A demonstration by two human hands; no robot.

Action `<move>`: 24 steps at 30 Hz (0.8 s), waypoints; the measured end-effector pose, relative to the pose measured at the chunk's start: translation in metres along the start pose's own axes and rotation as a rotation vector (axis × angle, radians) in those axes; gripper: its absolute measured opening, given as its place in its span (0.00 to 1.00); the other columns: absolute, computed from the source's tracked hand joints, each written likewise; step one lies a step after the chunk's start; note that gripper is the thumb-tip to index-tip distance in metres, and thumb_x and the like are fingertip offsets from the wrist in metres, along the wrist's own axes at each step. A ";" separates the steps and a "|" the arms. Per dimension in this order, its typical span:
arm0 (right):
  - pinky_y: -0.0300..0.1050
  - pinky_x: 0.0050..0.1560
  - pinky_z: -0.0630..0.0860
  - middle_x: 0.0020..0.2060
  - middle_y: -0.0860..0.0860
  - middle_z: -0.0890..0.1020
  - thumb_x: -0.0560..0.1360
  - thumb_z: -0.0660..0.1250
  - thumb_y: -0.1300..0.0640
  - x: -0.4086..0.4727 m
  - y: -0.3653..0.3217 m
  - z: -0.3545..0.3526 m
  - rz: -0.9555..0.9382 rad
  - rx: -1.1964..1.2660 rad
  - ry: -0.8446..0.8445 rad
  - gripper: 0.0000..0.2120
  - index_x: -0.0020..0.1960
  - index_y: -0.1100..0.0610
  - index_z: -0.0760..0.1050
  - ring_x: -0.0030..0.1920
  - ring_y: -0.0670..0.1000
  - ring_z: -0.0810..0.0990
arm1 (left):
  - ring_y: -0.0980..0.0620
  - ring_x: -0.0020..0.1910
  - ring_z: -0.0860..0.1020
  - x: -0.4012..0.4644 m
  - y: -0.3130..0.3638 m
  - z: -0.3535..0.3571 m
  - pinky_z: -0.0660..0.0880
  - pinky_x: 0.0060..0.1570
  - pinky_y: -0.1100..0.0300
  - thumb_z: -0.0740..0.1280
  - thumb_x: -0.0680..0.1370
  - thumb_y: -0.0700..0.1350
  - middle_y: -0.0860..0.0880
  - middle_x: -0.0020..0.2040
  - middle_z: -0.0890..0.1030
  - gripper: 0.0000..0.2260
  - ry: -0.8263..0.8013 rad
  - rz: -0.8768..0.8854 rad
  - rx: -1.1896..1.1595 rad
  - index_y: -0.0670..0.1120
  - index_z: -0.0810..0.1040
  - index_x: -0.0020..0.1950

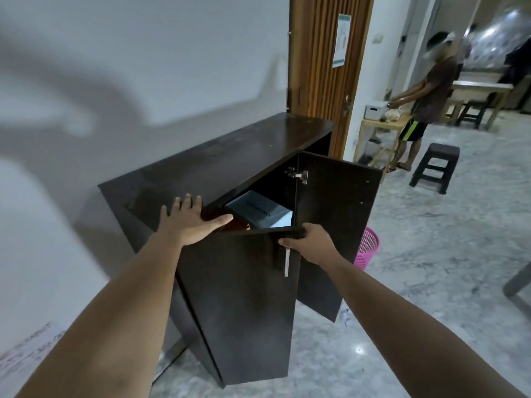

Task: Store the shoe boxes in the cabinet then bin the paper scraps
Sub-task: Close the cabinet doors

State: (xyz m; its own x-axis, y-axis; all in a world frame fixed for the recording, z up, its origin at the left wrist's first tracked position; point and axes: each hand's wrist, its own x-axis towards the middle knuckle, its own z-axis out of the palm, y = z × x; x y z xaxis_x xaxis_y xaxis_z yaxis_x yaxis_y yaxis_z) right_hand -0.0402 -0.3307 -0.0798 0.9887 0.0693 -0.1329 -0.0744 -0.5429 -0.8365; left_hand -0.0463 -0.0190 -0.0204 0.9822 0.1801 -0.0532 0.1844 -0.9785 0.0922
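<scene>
A dark brown cabinet [230, 156] stands against the white wall with both doors swung out. Inside, a white shoe box [260, 209] shows through the gap at the top. My left hand [191, 222] lies flat and open on the cabinet's top front edge. My right hand [309, 244] grips the upper edge of the near door [241, 305], just above its metal handle [286, 261]. The far door [336, 214] stands open to the right. A pink mesh bin [367, 248] sits on the floor behind the far door. I see no paper scraps.
A person stands at a small wooden table [376, 124] at the back right. A dark stool [435, 165] stands on the marble floor nearby. A wooden door [324, 58] is behind the cabinet. A grey furniture leg [517, 280] juts in at the right edge.
</scene>
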 end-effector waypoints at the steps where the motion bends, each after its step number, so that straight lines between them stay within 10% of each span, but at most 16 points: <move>1: 0.48 0.45 0.83 0.45 0.45 0.85 0.69 0.78 0.41 0.010 -0.001 0.011 0.011 0.040 0.053 0.21 0.56 0.50 0.79 0.45 0.48 0.85 | 0.43 0.83 0.44 0.001 -0.001 0.000 0.44 0.79 0.37 0.42 0.61 0.87 0.46 0.84 0.44 0.60 -0.008 0.000 0.005 0.50 0.45 0.84; 5: 0.55 0.60 0.77 0.64 0.56 0.79 0.79 0.67 0.45 0.045 -0.023 0.061 0.117 0.162 0.128 0.30 0.75 0.56 0.64 0.62 0.60 0.79 | 0.42 0.82 0.43 0.008 -0.006 0.007 0.46 0.78 0.36 0.54 0.64 0.84 0.47 0.84 0.43 0.58 -0.001 0.009 0.056 0.51 0.42 0.83; 11: 0.57 0.48 0.81 0.61 0.60 0.76 0.70 0.58 0.56 0.099 -0.042 0.094 0.273 0.333 0.063 0.38 0.79 0.52 0.52 0.56 0.64 0.80 | 0.40 0.82 0.46 0.012 -0.003 0.021 0.48 0.78 0.36 0.59 0.73 0.75 0.46 0.84 0.46 0.48 0.122 -0.004 0.096 0.52 0.43 0.83; 24: 0.38 0.29 0.71 0.50 0.54 0.81 0.75 0.60 0.67 0.140 -0.052 0.117 0.096 0.331 -0.143 0.26 0.69 0.48 0.74 0.40 0.54 0.78 | 0.42 0.81 0.57 0.014 -0.001 0.042 0.58 0.76 0.38 0.62 0.82 0.57 0.48 0.82 0.58 0.32 0.378 -0.040 0.164 0.53 0.52 0.83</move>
State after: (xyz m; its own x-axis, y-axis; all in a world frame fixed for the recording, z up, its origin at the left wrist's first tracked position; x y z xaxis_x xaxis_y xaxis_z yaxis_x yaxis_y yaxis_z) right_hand 0.0870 -0.1946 -0.1169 0.9488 0.1598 -0.2726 -0.2273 -0.2542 -0.9401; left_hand -0.0343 -0.0202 -0.0627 0.9241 0.2124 0.3178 0.2442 -0.9676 -0.0635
